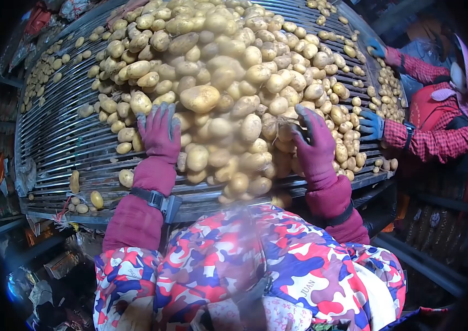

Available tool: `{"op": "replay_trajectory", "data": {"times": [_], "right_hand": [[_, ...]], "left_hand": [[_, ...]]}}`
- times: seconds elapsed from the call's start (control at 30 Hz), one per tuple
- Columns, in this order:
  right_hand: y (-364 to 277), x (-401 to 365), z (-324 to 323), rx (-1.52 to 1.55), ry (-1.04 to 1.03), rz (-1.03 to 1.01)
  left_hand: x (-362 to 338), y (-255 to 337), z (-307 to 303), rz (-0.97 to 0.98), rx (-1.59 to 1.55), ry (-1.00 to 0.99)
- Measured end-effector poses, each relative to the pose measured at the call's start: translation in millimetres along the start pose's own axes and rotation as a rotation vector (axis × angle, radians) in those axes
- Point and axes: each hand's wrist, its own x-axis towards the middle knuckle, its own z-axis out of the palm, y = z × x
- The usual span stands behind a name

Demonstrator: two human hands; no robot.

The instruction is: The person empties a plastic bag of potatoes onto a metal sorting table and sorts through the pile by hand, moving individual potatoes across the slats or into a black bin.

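A large heap of potatoes (200, 99) lies on a slatted metal table (63, 140) in front of me. My left hand (160, 129), in a purple glove with greyish fingertips, rests against the left side of the heap, its fingers stretched out and holding nothing. On the right side of the heap, my right hand (314, 139) wears the same kind of glove. Its thumb and fingers are apart and curve toward a brownish potato (285, 132) with dry root-like strands beside it. A blurred smear over the middle of the view softens the potatoes between my hands.
At the right, a person in a checked sleeve (419, 138) reaches over smaller potatoes (386, 91) with blue-gloved hands (372, 124). Loose potatoes (41, 77) lie along the table's left side. A few more, including a yellow potato (96, 199), sit near the front left edge.
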Motion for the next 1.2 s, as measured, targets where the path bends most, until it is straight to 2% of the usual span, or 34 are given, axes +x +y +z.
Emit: {"op": "replay_trajectory", "data": {"times": [0.07, 0.1, 0.2, 0.33, 0.47, 0.5, 0.57, 0.63, 0.67, 0.7, 0.73, 0.83, 0.87, 0.93, 0.97, 1.0, 1.03, 1.07, 1.1, 1.17, 1.2], "right_hand": [[1.8, 3.9, 7.1, -0.051, -0.072, 0.023], [8.1, 4.8, 19.5, -0.164, -0.185, 0.021], [12.1, 6.4, 23.6, -0.208, -0.219, 0.078], [34.0, 12.2, 23.8, 0.191, -0.283, 0.454], [26.7, 10.7, 11.8, 0.727, -0.073, 0.601], [33.3, 11.7, 12.6, 0.699, 0.008, 0.529], [-8.2, 24.8, 15.1, 0.873, 0.140, 0.659], [-50.7, 29.4, 26.5, 1.013, -0.070, 0.500], [-79.5, 29.3, 32.2, 1.063, -0.296, 0.381], [-108.6, 28.7, 37.4, 1.100, -0.520, 0.255], [-142.0, 27.3, 40.3, 1.153, -0.707, 0.241], [-145.4, 61.2, 75.6, 0.535, -0.333, -0.446], [-148.9, 74.6, 73.5, 0.459, -0.367, -0.379], [-129.7, 92.3, 88.5, 0.156, -0.341, -0.423], [-125.3, 102.3, 96.2, 0.092, -0.319, -0.525], [-114.3, 113.7, 115.0, -0.046, -0.353, -0.643], [-104.3, 117.2, 124.8, -0.120, -0.425, -0.717], [-96.3, 123.0, 138.5, -0.150, -0.511, -0.807], [-85.6, 120.0, 153.8, -0.099, -0.353, -0.870], [-90.8, 122.9, 145.6, -0.129, -0.451, -0.833], [-86.2, 123.1, 148.9, -0.128, -0.453, -0.857]], "left_hand": [[-2.2, -0.1, 2.2, 0.006, -0.003, 0.026], [-3.0, 0.0, 3.7, 0.006, -0.003, 0.027], [-2.0, -4.3, 6.2, 0.008, 0.009, 0.034], [-1.9, -1.8, 8.3, 0.016, -0.005, 0.041], [-2.7, -4.0, 8.8, 0.002, 0.004, 0.039], [-1.6, -3.3, 7.1, -0.001, 0.006, 0.038], [-0.9, 1.7, 5.2, -0.008, 0.008, 0.033], [-2.6, 0.0, 9.8, 0.020, 0.050, 0.041], [-2.8, -5.0, 15.3, 0.029, 0.081, 0.052], [-5.9, -16.2, 28.5, 0.093, 0.087, 0.149], [-10.1, -18.4, 32.4, 0.067, 0.106, 0.118], [-3.8, -2.7, 19.6, -0.115, -0.142, 0.083], [2.7, 5.1, 3.4, -0.187, -0.226, -0.004], [20.2, 19.5, -38.2, -0.369, -0.405, -0.257], [26.2, 26.5, -54.2, -0.424, -0.450, -0.361], [-1.5, 10.5, -12.0, -0.297, -0.461, -0.203], [-23.4, 16.1, -15.4, -0.021, -0.107, 0.068], [-30.6, 15.5, -43.7, -0.101, -0.213, -0.111], [-32.0, 22.1, -82.8, -0.210, -0.325, -0.269], [-73.7, 27.0, -74.1, -0.271, -0.160, -0.236], [-103.4, 22.7, -51.9, -0.184, 0.125, -0.103]]}}
